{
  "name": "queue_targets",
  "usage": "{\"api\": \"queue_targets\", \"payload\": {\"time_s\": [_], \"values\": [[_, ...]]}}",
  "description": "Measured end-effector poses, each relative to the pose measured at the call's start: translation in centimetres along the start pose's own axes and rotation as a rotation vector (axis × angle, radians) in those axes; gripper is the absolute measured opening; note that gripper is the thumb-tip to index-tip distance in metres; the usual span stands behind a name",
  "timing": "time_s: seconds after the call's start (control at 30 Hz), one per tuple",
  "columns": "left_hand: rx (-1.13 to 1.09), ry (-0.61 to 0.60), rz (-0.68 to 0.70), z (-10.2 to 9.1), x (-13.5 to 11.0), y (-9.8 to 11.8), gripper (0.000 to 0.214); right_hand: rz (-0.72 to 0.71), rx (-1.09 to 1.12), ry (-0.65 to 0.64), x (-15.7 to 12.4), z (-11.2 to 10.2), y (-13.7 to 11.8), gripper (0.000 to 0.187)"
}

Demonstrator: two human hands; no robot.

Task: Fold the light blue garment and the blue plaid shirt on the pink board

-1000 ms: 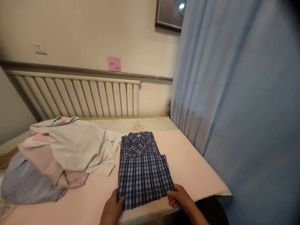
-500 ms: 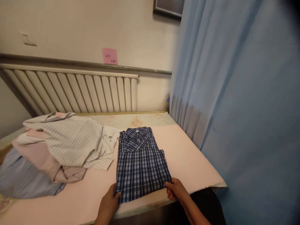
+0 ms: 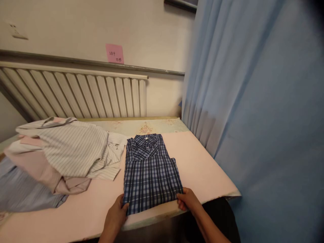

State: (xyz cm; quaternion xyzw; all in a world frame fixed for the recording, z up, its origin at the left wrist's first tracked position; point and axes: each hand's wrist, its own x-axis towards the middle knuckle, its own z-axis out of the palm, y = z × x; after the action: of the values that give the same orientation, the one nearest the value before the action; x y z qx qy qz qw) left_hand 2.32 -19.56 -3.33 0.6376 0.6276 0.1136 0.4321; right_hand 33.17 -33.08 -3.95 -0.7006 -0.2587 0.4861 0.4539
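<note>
A navy plaid shirt [image 3: 152, 175] lies on the pink table cover, its sides and sleeves folded in and its collar pointing at the wall. At its near left corner my left hand [image 3: 116, 212] pinches the hem, thumb on top. My right hand [image 3: 187, 199] grips the near right corner the same way, fingers curled under the cloth. The hem stretches fairly straight between both hands, close to the table's front edge. Fingertips beneath the fabric are hidden.
Left of the shirt lies a loose heap of clothes: a striped shirt [image 3: 78, 145], a pinkish garment [image 3: 37, 165] and a grey-blue garment [image 3: 22, 185]. A blue curtain [image 3: 253, 118] hangs along the right side. Behind the table [image 3: 202, 162] stands a radiator [image 3: 101, 92].
The view has tilted down slightly and shifted, so the scene sits a little higher and further left. Both hands keep their hold on the plaid shirt's near corners, and the shirt looks unchanged.
</note>
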Motion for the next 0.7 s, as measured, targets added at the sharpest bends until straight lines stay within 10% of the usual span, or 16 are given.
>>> {"api": "queue_targets", "payload": {"time_s": [0.7], "values": [[0.015,0.01,0.024,-0.03,-0.21,-0.01,0.042,-0.03,-0.017,0.043,0.13,0.57,0.19,0.019]]}}
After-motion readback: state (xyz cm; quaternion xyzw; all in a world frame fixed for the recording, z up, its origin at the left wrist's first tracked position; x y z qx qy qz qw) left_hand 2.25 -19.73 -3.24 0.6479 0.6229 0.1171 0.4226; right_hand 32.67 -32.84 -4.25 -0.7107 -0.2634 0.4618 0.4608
